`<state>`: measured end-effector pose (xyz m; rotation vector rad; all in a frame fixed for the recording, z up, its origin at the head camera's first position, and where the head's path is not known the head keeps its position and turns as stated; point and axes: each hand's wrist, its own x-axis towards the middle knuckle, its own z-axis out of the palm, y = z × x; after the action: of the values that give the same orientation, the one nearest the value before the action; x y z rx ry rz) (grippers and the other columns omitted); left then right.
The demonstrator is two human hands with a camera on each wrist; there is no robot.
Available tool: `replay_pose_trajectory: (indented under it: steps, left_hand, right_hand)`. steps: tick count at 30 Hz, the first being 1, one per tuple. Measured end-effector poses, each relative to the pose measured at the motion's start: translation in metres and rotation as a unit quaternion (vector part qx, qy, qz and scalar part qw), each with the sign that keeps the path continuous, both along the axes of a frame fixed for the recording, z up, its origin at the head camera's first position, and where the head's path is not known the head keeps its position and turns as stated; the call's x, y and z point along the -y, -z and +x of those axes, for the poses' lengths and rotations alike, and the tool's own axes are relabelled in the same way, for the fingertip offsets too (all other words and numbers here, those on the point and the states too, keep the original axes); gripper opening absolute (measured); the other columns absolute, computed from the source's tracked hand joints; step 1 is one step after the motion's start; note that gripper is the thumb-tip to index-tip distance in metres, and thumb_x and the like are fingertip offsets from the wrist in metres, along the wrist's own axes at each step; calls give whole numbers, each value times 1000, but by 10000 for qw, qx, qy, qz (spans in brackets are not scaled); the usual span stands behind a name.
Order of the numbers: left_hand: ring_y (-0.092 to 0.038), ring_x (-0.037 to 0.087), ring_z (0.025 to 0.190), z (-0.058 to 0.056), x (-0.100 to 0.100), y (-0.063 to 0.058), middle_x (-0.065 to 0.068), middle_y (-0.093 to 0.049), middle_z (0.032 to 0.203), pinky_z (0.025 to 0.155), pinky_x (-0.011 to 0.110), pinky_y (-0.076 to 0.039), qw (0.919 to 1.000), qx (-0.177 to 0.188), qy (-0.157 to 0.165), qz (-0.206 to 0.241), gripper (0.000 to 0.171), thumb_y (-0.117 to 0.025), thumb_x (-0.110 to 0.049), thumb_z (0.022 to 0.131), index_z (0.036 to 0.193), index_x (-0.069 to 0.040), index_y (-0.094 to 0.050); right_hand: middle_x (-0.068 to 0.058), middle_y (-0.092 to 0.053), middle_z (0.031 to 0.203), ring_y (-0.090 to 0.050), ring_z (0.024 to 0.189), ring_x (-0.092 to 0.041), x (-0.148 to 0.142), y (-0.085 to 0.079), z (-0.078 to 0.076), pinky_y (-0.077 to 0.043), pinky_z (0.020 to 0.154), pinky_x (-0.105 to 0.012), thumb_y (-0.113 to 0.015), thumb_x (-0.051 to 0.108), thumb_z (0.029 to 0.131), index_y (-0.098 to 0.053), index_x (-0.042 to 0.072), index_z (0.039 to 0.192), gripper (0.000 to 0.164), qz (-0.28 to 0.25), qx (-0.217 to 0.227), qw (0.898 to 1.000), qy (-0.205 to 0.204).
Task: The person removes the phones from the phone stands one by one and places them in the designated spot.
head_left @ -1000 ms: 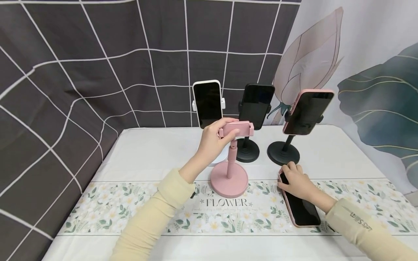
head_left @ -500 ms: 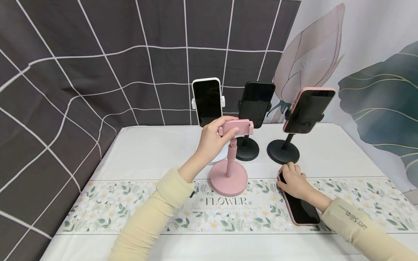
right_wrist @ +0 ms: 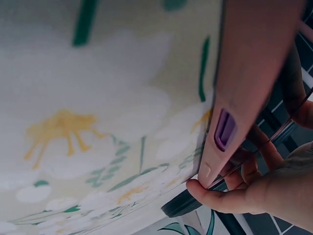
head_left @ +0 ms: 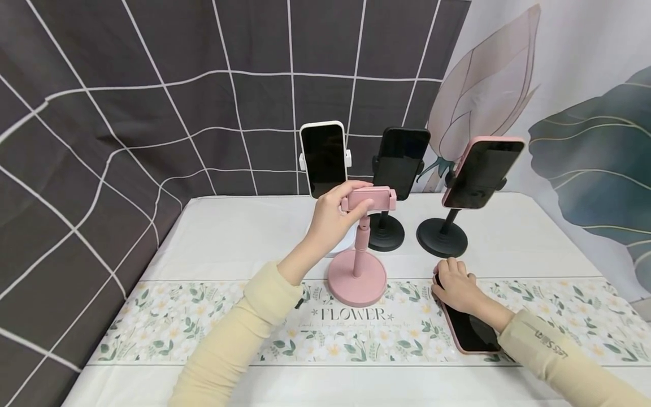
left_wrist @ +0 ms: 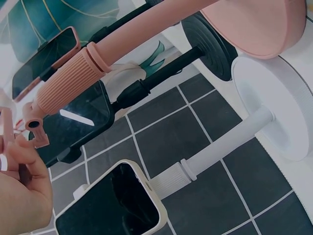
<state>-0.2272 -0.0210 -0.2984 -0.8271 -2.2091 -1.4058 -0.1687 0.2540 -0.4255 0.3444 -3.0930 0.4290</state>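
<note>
My left hand [head_left: 325,223] grips the clamp head of a pink phone stand [head_left: 357,278], thumb on the near face and fingers over the top. The stand is upright on its round base, and its clamp has no phone in it. In the left wrist view the hand [left_wrist: 24,196] sits at the end of the pink stand's ribbed neck [left_wrist: 71,81]. To the right, a pink-edged smartphone [head_left: 473,333] lies screen up on the table. My right hand [head_left: 460,289] holds its far end, thumb at the left edge; the right wrist view shows the thumb against the phone's pink side [right_wrist: 244,93].
Behind stand a white phone [head_left: 324,161] on a white stand, a black phone [head_left: 403,161] on a black stand and a pink-cased phone [head_left: 483,174] on another black stand. A floral runner [head_left: 193,322] crosses the white table. A dark gridded cloth [head_left: 168,113] hangs behind.
My right hand has slid slightly toward me along the smartphone, its fingers tucked a little closer. The left hand keeps its hold on the pink phone stand, which stays in place.
</note>
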Motion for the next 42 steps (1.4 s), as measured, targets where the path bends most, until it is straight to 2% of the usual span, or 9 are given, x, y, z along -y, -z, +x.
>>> replay_pose_trajectory:
  steps: [4, 7, 11, 15, 23, 28, 31, 35, 42]
  left_hand:
    - [-57, 13, 73, 1, 2, -1, 10, -66, 99, 54, 28, -53, 9992, 363, 163, 89, 29, -63, -24, 82, 110, -16, -61]
    - [-58, 14, 66, 2, 3, -2, 12, -66, 98, 46, 28, -53, 9966, 651, 385, 333, 30, -64, -22, 82, 110, -15, -61]
    - [-60, 13, 68, 2, 4, -3, 16, -66, 96, 56, 29, -56, 9934, 786, 502, 675, 29, -66, -19, 80, 108, -12, -62]
    - [-62, 14, 68, 6, 5, -5, 20, -65, 94, 59, 31, -57, 9888, 932, 594, 1004, 29, -67, -13, 79, 106, -7, -62]
    - [-61, 13, 68, 18, 8, -5, 17, -66, 95, 61, 34, -57, 9919, 688, 397, 992, 28, -67, -15, 78, 105, -8, -63]
    - [-62, 13, 64, 22, 12, -8, 20, -66, 94, 57, 30, -57, 9917, 531, 313, 1125, 27, -67, -11, 78, 104, -4, -63]
    - [-63, 14, 62, 23, 19, -15, 22, -65, 93, 55, 28, -57, 9902, 494, 305, 1274, 27, -66, -8, 78, 103, -1, -62]
    - [-63, 16, 59, 22, 36, -31, 24, -65, 90, 52, 24, -56, 9904, 438, 170, 1297, 26, -66, -7, 78, 103, 2, -62]
    - [-62, 16, 57, 15, 78, -61, 26, -65, 85, 50, 20, -54, 9957, 615, -341, 600, 25, -68, -7, 76, 99, 3, -64]
  right_hand:
    - [-21, -36, 94, -32, 94, -43, 0, -1, -1, -34, 65, -60, -51, 16, 82, -40, 1, 95, 23, -70, 189, 9998, 3]
    - [-25, -37, 101, -31, 98, -46, 0, -4, 0, -33, 71, -65, -52, 18, 84, -38, 0, 101, 28, -174, 293, 9994, 33]
    - [-29, -36, 109, -31, 104, -51, 2, -9, 0, -32, 75, -70, -52, 17, 85, -37, 0, 110, 34, -296, 166, 9994, -39]
    - [-28, -39, 109, -32, 105, -51, 5, -15, 1, -34, 74, -69, -53, 15, 85, -37, 1, 114, 36, -302, -47, 9993, -219]
    - [-25, -47, 103, -39, 101, -45, 10, -20, 4, -39, 75, -61, -56, 10, 83, -40, 0, 114, 36, -442, -493, 9960, -593]
    - [-22, -50, 99, -42, 96, -39, 16, -23, 8, -39, 72, -53, -56, 10, 83, -43, 0, 113, 34, -507, -625, 9939, -749]
    - [-17, -49, 92, -42, 93, -37, 18, -24, 12, -39, 67, -48, -56, 9, 82, -44, 0, 112, 33, -481, -676, 9934, -787]
    - [-10, -46, 85, -42, 90, -34, 20, -24, 17, -37, 64, -43, -56, 7, 83, -45, 2, 112, 32, -430, -759, 9926, -845]
    - [-6, -44, 81, -43, 89, -33, 18, -24, 20, -36, 61, -39, -57, 9, 82, -44, 2, 115, 35, -369, -765, 9926, -868]
